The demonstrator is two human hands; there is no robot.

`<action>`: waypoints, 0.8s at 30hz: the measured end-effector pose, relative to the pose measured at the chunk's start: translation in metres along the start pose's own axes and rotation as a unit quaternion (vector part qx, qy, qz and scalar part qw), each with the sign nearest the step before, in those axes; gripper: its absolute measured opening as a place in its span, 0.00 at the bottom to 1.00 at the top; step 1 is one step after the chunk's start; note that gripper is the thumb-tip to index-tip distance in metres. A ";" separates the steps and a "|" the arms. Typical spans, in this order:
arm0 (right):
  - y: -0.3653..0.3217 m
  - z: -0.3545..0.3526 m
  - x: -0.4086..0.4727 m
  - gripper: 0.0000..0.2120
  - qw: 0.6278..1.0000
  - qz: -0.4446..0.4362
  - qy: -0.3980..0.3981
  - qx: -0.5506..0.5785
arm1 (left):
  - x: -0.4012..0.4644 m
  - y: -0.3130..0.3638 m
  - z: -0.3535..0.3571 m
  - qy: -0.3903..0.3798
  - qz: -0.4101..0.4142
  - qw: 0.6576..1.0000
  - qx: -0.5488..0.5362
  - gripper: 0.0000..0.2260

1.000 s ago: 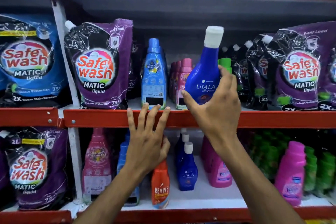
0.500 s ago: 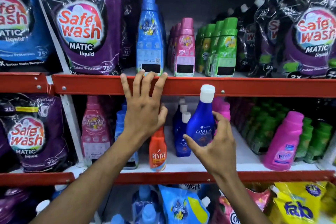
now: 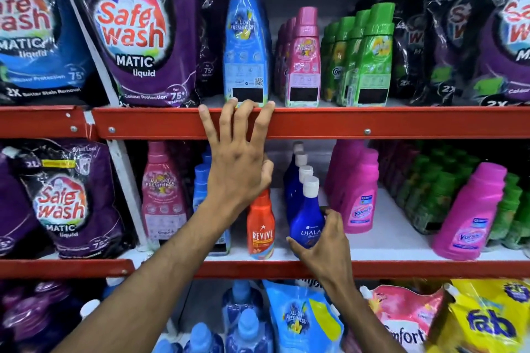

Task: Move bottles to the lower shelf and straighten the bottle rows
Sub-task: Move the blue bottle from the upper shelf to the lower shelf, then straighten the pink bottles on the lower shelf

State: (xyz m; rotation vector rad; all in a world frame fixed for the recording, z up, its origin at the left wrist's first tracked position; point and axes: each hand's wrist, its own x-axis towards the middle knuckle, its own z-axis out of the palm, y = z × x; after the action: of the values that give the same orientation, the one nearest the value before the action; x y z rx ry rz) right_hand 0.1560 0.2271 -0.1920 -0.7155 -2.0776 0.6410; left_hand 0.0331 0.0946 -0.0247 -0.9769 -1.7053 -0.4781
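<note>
A dark blue Ujala bottle (image 3: 306,218) with a white cap stands at the front of a row of like bottles (image 3: 295,180) on the lower shelf (image 3: 395,241). My right hand (image 3: 325,243) is wrapped around its base, thumb on the left and fingers on the right. My left hand (image 3: 238,157) rests on the red rail (image 3: 329,122) of the upper shelf, its fingers hooked over the edge and holding no bottle. An orange Revive bottle (image 3: 260,231) stands just left of the Ujala row.
Upper shelf: a tall light-blue bottle (image 3: 245,37), pink bottles (image 3: 304,60), green bottles (image 3: 370,60) and purple Safe wash pouches (image 3: 137,28). Lower shelf: pink Vanish bottles (image 3: 360,192), (image 3: 467,215), green bottles (image 3: 436,189) and pouches. Refill pouches (image 3: 487,321) fill the bottom shelf.
My right hand has brought the Ujala bottle down from the upper shelf to the front of the blue row on the lower shelf. The view tilted down. My left hand stayed on the rail.
</note>
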 end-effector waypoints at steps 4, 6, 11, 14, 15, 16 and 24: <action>0.003 0.006 -0.004 0.42 1.000 0.013 -0.006 0.003 | 0.000 0.001 0.000 -0.004 -0.001 1.000 -0.003 0.42; 0.003 0.007 -0.004 0.42 1.000 0.014 -0.005 0.000 | 0.000 0.001 0.000 -0.010 -0.005 1.000 -0.006 0.42; 0.003 0.006 -0.007 0.44 1.000 0.009 -0.008 0.002 | -0.005 0.010 -0.006 -0.037 -0.019 0.998 -0.036 0.45; 0.005 0.000 -0.015 0.46 1.000 -0.018 0.001 -0.022 | -0.021 0.021 -0.013 -0.040 -0.034 0.994 -0.097 0.43; 0.006 -0.003 -0.018 0.45 0.999 -0.025 0.010 -0.034 | -0.030 0.027 -0.015 -0.039 -0.028 0.991 -0.122 0.42; 0.008 -0.007 -0.020 0.43 0.998 -0.031 0.023 -0.046 | -0.041 0.034 -0.016 -0.040 -0.015 0.988 -0.150 0.41; 0.047 -0.054 -0.033 0.36 0.982 -0.014 0.089 -0.165 | -0.126 0.106 0.008 -0.141 0.087 0.938 -0.305 0.35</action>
State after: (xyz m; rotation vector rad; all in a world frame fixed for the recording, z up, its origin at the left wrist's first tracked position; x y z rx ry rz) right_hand 0.2289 0.2479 -0.2122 -0.8922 -2.0418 0.2063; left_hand 0.1257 0.1150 -0.1594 -1.6956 -1.7299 -0.8060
